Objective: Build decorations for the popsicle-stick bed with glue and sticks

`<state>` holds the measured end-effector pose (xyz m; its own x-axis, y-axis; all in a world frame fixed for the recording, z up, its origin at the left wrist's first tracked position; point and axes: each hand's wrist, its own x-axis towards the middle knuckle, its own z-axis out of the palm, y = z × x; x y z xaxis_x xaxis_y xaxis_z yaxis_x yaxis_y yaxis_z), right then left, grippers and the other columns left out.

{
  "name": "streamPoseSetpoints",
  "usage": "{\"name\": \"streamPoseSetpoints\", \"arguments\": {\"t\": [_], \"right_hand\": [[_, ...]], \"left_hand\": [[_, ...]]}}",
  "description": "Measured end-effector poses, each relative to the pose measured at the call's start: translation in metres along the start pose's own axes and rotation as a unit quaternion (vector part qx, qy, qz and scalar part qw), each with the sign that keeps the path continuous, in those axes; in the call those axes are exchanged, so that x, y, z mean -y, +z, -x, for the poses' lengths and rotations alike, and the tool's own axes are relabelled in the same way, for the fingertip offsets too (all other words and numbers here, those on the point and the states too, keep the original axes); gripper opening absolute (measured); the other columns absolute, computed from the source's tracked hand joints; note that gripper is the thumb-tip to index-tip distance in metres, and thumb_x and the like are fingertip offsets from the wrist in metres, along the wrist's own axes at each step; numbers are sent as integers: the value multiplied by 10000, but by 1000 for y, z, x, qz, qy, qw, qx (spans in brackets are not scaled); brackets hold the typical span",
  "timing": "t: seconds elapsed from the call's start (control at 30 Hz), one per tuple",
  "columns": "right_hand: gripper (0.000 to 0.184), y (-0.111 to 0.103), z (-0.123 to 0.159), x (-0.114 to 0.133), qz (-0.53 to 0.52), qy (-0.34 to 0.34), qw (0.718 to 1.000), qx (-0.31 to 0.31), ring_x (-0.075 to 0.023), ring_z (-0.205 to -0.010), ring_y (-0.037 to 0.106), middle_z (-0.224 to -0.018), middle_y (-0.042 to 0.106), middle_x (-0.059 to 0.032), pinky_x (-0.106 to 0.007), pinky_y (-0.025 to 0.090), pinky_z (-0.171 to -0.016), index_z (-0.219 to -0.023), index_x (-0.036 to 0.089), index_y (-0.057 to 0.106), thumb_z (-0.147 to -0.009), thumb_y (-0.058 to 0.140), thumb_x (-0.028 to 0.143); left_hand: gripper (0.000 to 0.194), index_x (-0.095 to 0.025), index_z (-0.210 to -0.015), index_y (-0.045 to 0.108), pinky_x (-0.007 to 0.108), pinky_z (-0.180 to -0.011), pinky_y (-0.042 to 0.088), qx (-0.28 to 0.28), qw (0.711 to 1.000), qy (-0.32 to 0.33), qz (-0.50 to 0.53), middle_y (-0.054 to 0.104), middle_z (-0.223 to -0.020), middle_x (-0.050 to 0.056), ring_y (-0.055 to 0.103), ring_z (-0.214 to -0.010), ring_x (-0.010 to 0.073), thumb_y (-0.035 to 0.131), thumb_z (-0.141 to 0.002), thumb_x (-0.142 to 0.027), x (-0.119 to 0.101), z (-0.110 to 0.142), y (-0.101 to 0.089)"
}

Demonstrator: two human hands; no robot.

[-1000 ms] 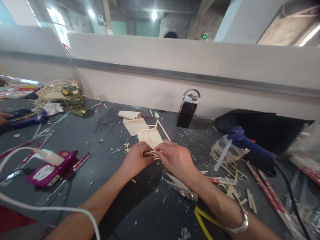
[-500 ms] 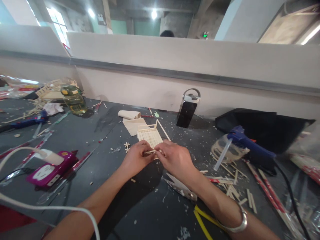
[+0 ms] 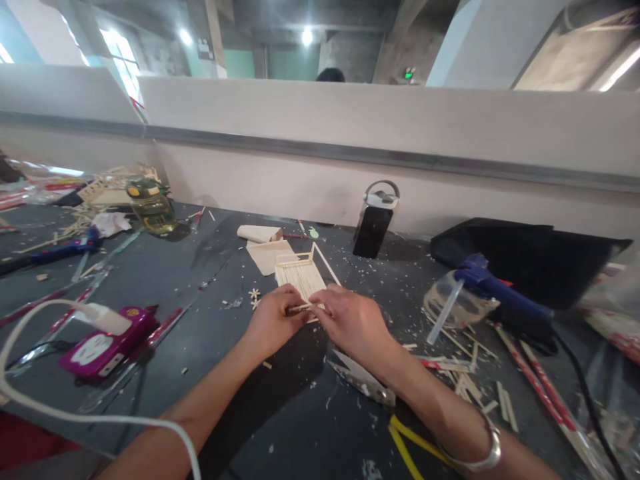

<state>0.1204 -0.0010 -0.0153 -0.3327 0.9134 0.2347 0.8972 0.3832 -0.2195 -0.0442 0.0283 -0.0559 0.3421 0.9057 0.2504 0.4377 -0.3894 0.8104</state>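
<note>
A small model of pale wooden sticks (image 3: 299,275), with a slatted deck and thin rails, lies on the dark table in front of me. At its near edge, my left hand (image 3: 273,319) and my right hand (image 3: 353,317) meet with fingers pinched on a short wooden stick (image 3: 300,307). The fingertips partly hide the stick and the deck's near end. Below my right wrist lies a folding knife (image 3: 365,381), partly covered by the forearm. Sandpaper (image 3: 270,256) rests just behind the model.
A blue glue gun (image 3: 500,288) stands at right near loose sticks (image 3: 467,383). A black bottle (image 3: 374,223) is at the back. To the left are a purple power strip (image 3: 109,343) with a white cable (image 3: 100,418), another glue gun (image 3: 65,250) and a green bottle (image 3: 153,208).
The view has shifted slightly. Both hands stay at the model's near edge, with almost no change in their grip.
</note>
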Motion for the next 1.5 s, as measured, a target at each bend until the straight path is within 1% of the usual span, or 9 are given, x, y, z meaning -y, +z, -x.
{"name": "streamPoseSetpoints", "arguments": {"t": [0.17,0.33,0.53,0.67,0.87,1.0,1.13,1.37,1.5], "right_hand": [[198,-3,1,1,1,1,1000,5,-180,-788,685,-956,727,-40,-255,397,-595,-1000,223,702,-923,520,247],[196,-8,1,-5,-3,5,1000,10,-181,-849,680,-976,730,-31,-249,415,-630,-1027,226,692,-889,554,204],[176,-8,0,-7,-3,10,1000,14,-170,-806,680,-948,730,-23,-245,399,-598,-969,231,706,-886,553,205],[162,-6,0,-7,-3,10,1000,14,-164,-798,678,-942,727,-19,-241,389,-590,-963,235,704,-889,562,218],[144,-6,-2,-8,-1,8,1000,15,-157,-796,672,-913,715,-12,-239,379,-581,-940,239,706,-886,574,221],[148,-5,-3,-9,-3,6,1000,18,-149,-776,668,-909,713,-9,-236,374,-574,-932,241,710,-881,574,214],[149,-3,-4,-10,-7,7,1000,16,-148,-777,666,-904,716,-10,-231,367,-573,-924,239,713,-882,572,216],[150,-4,-3,-9,-15,4,1000,9,-150,-752,668,-885,717,-7,-235,352,-559,-910,235,715,-878,570,211],[157,-5,-3,-9,-23,3,1000,6,-165,-764,673,-886,725,-16,-242,360,-564,-904,226,718,-862,572,188]], "left_hand": [[128,-157,-653,666,244,-588,389,-2,1000,-5,-6,577,-745,14,558,-659,134,658,-774,-197,1,0,0],[155,-155,-639,667,241,-581,377,-5,1000,18,-25,575,-733,11,552,-648,128,646,-787,-195,3,0,0],[136,-169,-694,706,244,-612,404,2,999,20,-38,611,-780,22,577,-691,141,635,-801,-213,4,1,-1],[125,-174,-725,724,246,-623,412,1,999,17,-38,618,-807,26,587,-708,143,642,-804,-227,4,1,-1],[130,-180,-723,720,241,-615,408,-3,999,16,-32,595,-766,14,585,-693,140,641,-810,-235,2,2,0],[145,-186,-726,722,248,-620,413,-4,999,19,-35,601,-776,19,579,-695,144,634,-820,-254,1,2,0],[149,-183,-721,724,247,-605,400,-3,999,26,-40,599,-774,16,572,-680,138,628,-823,-233,3,2,0],[115,-187,-729,715,242,-620,409,0,999,18,-38,600,-785,13,589,-714,143,626,-801,-187,1,2,0],[121,-174,-672,689,241,-600,394,-5,999,12,-50,580,-751,7,572,-679,137,623,-769,-143,0,2,0]]}}
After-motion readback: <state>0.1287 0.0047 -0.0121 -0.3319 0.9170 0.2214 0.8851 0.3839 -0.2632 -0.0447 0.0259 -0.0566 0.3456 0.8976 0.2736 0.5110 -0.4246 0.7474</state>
